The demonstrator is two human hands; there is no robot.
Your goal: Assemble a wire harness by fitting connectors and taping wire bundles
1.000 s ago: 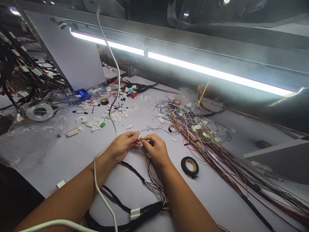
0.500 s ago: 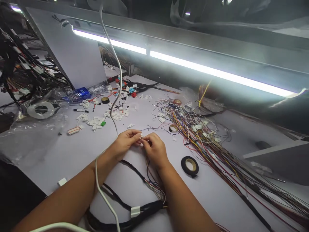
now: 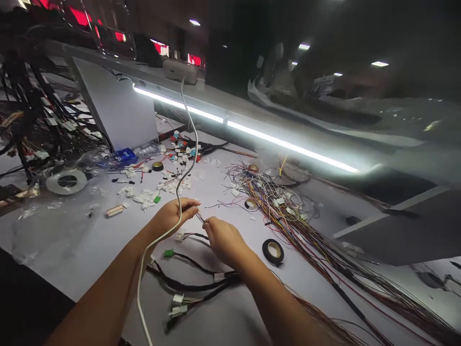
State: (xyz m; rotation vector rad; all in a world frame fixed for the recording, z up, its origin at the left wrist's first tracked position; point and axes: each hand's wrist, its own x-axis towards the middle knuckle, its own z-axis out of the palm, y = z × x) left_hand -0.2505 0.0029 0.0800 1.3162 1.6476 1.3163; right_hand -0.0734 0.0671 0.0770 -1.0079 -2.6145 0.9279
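Note:
Near the middle of the table, my left hand point(image 3: 173, 215) has its thumb and fingers bent around the upper end of some thin wires point(image 3: 200, 216); what lies between those fingertips is too small to tell. Lower right of it, my right hand point(image 3: 224, 240) pinches the same wires. Under my forearms runs a black-taped harness point(image 3: 194, 287), with a green connector point(image 3: 168, 253) and white connectors point(image 3: 178, 311) at its branch ends. A white cable point(image 3: 162, 235) passes across my left wrist.
Loose white connectors point(image 3: 146, 197) lie at the left, beside a clear plastic bag point(image 3: 57, 230). A black tape roll point(image 3: 272, 252) and a long wire bundle point(image 3: 288, 216) are at the right. A lit tube lamp point(image 3: 288, 145) hangs behind.
The view has tilted up and shifted. My hands have moved slightly apart, with wires now showing between them. More harness branches with green and white connectors have come into sight below.

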